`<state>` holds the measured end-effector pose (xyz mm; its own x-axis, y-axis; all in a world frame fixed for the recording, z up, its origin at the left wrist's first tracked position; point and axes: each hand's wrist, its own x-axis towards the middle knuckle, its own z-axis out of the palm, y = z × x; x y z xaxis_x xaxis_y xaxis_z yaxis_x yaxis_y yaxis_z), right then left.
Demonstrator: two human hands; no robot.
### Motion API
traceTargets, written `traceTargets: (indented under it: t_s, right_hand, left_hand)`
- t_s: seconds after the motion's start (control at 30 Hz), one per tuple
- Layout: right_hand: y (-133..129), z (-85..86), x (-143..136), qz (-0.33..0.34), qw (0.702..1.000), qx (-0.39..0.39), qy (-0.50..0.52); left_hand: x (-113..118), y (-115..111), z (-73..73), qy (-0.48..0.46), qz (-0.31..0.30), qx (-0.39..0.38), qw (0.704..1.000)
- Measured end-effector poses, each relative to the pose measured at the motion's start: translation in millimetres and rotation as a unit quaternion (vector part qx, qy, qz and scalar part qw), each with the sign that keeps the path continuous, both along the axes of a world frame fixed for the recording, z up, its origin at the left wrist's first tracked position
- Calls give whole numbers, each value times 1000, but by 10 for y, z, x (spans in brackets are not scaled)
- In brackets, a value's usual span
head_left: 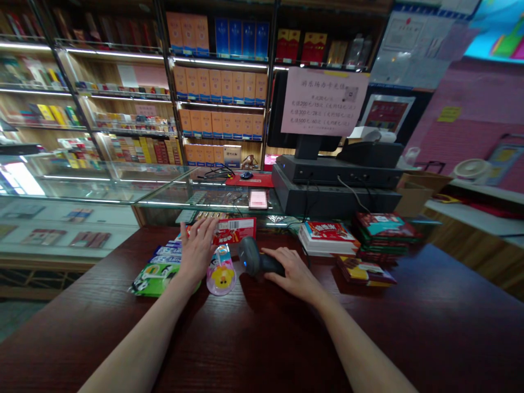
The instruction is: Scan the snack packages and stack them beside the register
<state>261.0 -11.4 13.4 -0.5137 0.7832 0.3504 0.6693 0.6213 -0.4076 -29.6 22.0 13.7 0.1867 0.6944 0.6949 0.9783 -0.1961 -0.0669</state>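
My right hand (295, 273) has its thumb and fingers round the handle of a black barcode scanner (250, 256), which lies low over the dark wooden counter with its head pointing left. My left hand (198, 245) reaches over the packets, fingers stretched out; whether it touches the one below cannot be seen. Partly under it are green and blue packets (158, 273) and a red packet with a barcode (239, 229). Between both hands lies a round clear pack with a yellow figure (222, 277).
Right of the scanner sit a stack of red-and-white boxes (327, 236), a pile of dark red and green packs (385, 232) and yellow-brown packs (366, 271). Behind them stand a cash register (335, 183) with a paper sign (325, 102) and a glass display case (164, 191).
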Motion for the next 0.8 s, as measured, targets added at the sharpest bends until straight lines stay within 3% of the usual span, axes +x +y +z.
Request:
traceTargets:
  t_s: [0.8]
  right_hand:
    - [-3,-59,-9,29,999,3,-25]
  left_hand:
    - [4,5,-7,-18,-10,-13,1000]
